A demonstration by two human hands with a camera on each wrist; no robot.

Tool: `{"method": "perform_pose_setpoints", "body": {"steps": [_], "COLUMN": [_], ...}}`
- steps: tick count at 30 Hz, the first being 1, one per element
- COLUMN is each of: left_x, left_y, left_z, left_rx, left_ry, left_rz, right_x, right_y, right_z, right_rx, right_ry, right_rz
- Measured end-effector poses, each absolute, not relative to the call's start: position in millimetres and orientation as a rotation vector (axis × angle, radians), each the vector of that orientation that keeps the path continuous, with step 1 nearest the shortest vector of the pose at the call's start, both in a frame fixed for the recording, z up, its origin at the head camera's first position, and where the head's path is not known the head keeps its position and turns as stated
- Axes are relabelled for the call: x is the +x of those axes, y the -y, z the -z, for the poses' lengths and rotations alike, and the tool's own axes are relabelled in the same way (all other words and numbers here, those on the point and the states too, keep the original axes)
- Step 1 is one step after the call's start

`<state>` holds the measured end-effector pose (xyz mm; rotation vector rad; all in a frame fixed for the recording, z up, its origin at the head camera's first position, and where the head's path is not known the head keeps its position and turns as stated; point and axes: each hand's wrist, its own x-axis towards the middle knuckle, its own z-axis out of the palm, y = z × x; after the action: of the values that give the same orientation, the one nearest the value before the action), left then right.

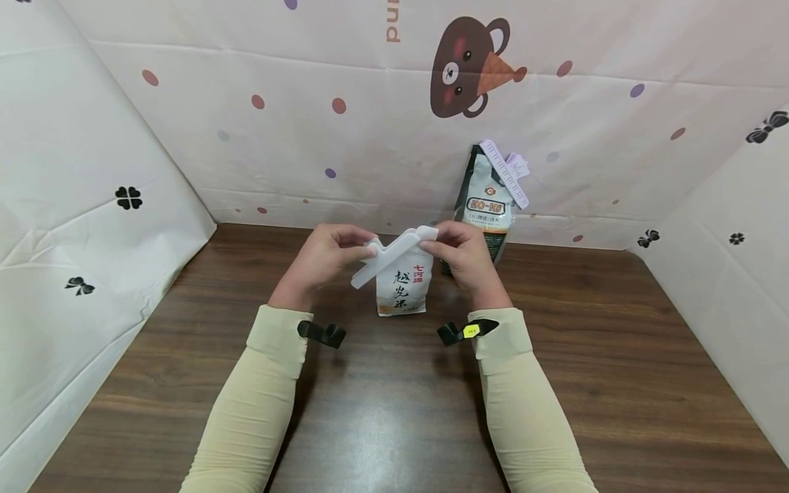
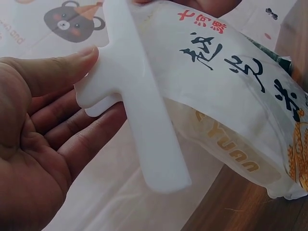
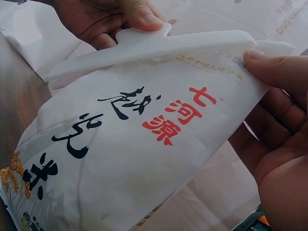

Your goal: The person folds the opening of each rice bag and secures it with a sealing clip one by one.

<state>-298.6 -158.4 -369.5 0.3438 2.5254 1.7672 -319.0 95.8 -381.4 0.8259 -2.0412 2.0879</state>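
A white rice bag (image 1: 402, 284) with red and black lettering stands on the table between both hands. Across its top lies a long white bag clip (image 1: 388, 257), slanting down to the left in the head view. My left hand (image 1: 327, 257) pinches the clip's handle tabs (image 2: 103, 79) between thumb and fingers. My right hand (image 1: 464, 255) pinches the bag's upper corner beside the clip's far end; its thumb (image 3: 260, 62) lies on the front face. In the left wrist view the clip's lower end sticks out past the bag's side.
Behind the right hand, a green and silver KO-KO bag (image 1: 487, 198) leans on the patterned backdrop (image 1: 296, 150), with a lilac clip (image 1: 505, 174) across its top. White cloth walls (image 1: 80, 205) flank the brown wooden table (image 1: 382, 411).
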Motion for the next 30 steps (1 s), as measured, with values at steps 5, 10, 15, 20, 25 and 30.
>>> {"method": "perform_pose_setpoints", "body": {"steps": [5,10,15,20,25,30], "left_x": [-296.7,-295.3,-293.9,-294.5,-296.1,-298.7], "left_y": [157.6,156.5,155.3,154.1,154.4,153.9], "left_z": [367.5,365.9,364.4,365.4,369.1,374.9], "left_rx": [0.354,0.345,0.319,0.32,0.355,0.433], "left_ry": [-2.527,-2.499,-2.496,-2.45,-2.378,-2.334], "left_rz": [-1.788,-1.82,-1.828,-1.859,-1.897,-1.896], "right_x": [-319.1,-317.7,-317.1,-317.2,-319.0,-318.9], "right_y": [-94.8,-94.4,-94.0,-95.5,-96.0,-96.0], "right_z": [380.6,380.0,379.0,378.4,380.0,380.5], "right_rx": [0.815,0.8,0.799,0.784,0.786,0.754], "right_ry": [2.064,2.06,2.061,2.081,2.064,2.077], "right_rz": [-2.071,-2.089,-2.09,-2.074,-2.097,-2.098]}}
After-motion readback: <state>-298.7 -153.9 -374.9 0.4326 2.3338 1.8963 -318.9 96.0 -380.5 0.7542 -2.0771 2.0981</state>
